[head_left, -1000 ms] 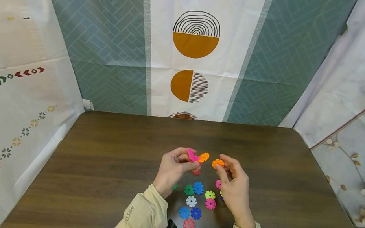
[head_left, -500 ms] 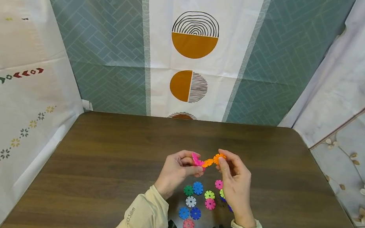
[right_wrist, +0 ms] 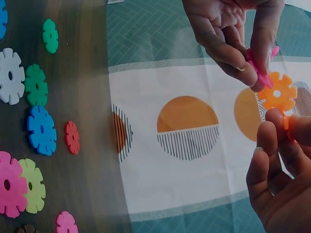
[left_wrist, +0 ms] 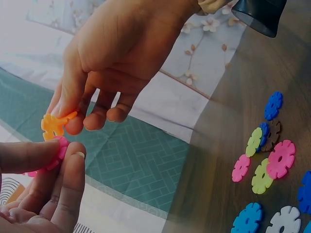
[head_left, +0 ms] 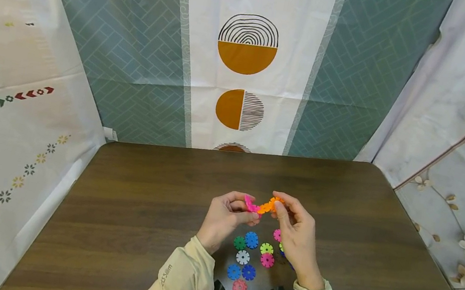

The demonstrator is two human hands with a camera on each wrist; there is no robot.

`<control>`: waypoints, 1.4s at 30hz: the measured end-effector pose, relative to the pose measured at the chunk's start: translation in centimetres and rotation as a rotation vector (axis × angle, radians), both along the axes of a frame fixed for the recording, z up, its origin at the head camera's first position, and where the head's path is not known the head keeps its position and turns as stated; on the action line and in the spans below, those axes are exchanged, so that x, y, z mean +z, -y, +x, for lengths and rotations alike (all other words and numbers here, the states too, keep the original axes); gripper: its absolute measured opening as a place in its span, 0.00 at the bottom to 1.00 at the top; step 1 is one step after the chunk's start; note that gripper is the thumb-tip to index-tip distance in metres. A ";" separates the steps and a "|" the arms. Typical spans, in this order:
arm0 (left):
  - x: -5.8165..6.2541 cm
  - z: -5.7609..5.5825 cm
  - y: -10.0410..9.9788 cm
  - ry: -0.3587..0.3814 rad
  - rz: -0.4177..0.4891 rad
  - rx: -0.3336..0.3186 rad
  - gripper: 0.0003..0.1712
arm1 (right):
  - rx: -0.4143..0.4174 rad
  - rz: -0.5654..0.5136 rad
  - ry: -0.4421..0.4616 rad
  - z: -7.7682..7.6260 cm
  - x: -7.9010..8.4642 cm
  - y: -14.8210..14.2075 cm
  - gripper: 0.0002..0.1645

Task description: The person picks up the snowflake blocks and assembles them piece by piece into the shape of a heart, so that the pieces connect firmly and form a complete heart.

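Note:
Both hands are raised over the table, close together. My left hand (head_left: 220,219) pinches a pink notched building disc (left_wrist: 60,151) between thumb and fingers; it belongs to a pink pair joined at an angle (head_left: 251,205). An orange notched disc (right_wrist: 278,90) sticks out from the pink one, slotted at its edge. A second orange disc (right_wrist: 286,123), turned edge-on in the right wrist view, is pinched by my right hand (head_left: 299,236). This second disc meets the first orange one at the rim, roughly crosswise. Fingertips cover part of each held disc.
Several loose discs lie flat on the brown table (head_left: 148,213) below the hands, among them a white disc (head_left: 243,257), a green disc (head_left: 240,242) and a coral disc (head_left: 239,287). A patterned cloth (head_left: 138,49) hangs behind the table.
My right hand has brought its orange disc leftward from a gap until it meets the orange disc on the pink piece. My left hand has shifted slightly right and down.

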State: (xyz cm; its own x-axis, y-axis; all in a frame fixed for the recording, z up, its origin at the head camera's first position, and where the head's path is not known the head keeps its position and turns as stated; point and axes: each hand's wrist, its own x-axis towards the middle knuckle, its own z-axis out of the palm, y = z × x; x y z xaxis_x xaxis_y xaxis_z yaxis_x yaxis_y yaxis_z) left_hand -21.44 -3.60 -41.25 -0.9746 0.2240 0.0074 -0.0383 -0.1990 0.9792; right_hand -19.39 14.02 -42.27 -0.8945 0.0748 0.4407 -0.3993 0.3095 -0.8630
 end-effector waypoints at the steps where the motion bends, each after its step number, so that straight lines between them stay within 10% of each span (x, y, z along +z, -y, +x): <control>1: 0.0 0.0 0.0 0.000 0.002 0.003 0.19 | -0.002 0.002 0.003 0.0 0.0 0.0 0.15; 25: 0.0 -0.2 0.2 -0.029 -0.008 -0.005 0.19 | 0.097 0.045 0.021 -0.2 0.2 0.3 0.18; 42: 0.2 -0.2 0.3 0.017 -0.032 -0.178 0.22 | 0.185 0.083 0.105 -0.2 -0.2 -0.6 0.15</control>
State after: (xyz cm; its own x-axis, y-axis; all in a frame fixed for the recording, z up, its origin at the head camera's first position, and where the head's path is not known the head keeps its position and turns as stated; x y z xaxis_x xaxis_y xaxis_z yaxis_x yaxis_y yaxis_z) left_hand -21.62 -3.87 -41.09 -0.9193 0.3932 -0.0183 -0.0866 -0.1568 0.9838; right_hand -19.56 14.60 -42.45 -0.9308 -0.1277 0.3424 -0.3654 0.3114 -0.8772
